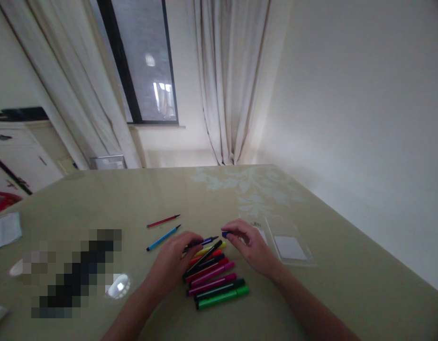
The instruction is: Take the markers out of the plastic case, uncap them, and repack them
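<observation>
Blue marker [207, 241]: uncapped, grasped in our left hand [176, 253] at the far side of the marker row [212, 275].
Blue cap [225, 234]: pinched in our right hand [250, 244], near the tip [215, 237] but apart; the step looks like capping or uncapping, we cannot tell which.
Tip: any next move calls, we judge, for careful alignment.
Marker row: a slanted black marker [203, 259] crowds our left hand.
Loose pens: red pen [164, 221] and light-blue pen [164, 237], beyond our left hand.
Clear case [307, 259]: beyond our right hand.

At six o'clock, glossy plastic markers [222, 298] lie on a smooth, faintly shiny tabletop [115, 199]; between four and five, a clear plastic case [281, 227]. At twelve hangs a folded, matt cloth curtain [226, 71].
</observation>
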`<state>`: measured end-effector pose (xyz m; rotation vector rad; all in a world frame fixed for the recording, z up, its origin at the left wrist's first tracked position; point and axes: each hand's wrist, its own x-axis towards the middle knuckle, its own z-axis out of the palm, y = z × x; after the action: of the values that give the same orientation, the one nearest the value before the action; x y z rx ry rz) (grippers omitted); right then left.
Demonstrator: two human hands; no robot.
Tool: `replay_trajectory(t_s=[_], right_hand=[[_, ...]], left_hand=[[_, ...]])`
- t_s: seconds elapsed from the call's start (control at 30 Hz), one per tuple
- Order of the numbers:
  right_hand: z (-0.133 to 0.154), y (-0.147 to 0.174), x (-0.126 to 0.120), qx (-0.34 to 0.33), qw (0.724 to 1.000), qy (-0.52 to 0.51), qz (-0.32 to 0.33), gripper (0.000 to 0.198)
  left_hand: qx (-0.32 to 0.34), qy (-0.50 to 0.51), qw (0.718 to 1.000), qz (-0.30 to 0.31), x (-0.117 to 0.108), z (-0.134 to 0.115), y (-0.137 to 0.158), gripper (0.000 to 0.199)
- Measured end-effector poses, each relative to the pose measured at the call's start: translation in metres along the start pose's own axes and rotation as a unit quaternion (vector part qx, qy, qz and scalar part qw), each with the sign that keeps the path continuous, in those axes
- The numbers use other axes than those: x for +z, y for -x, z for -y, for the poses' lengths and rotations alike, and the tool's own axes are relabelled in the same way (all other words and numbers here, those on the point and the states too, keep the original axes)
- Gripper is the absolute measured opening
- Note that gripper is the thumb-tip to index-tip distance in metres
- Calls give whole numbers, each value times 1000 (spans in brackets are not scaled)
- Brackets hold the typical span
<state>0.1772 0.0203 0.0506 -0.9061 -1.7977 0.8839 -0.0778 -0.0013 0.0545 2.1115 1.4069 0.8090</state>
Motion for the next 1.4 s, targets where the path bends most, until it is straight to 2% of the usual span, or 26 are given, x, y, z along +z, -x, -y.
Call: replay_trajectory(t_s=[0.23, 0.5, 0.67, 0.77, 0.87, 1.4], right_hand=[[2, -3, -1, 18, 997, -77, -24, 14], [-2, -1, 1, 46, 996, -71, -38, 28], [5, -2, -1, 51, 998, 1, -39, 17], [5, -2, 0, 58, 996, -54, -42, 26], [3, -2, 2, 64, 991, -104, -46, 25], [6, 3, 12, 98, 991, -82, -48, 18]], left_hand=[[6, -7, 1000, -20, -2, -1, -1, 13], [16, -12, 999, -26, -2, -2, -1, 15], [14, -14, 1000, -19, -2, -1, 0, 14], [15, -14, 1000, -20, -1, 0, 0, 14], [20, -13, 999, -21, -1, 0, 0, 15], [36, 34, 999, -20, 5, -13, 2, 15]])
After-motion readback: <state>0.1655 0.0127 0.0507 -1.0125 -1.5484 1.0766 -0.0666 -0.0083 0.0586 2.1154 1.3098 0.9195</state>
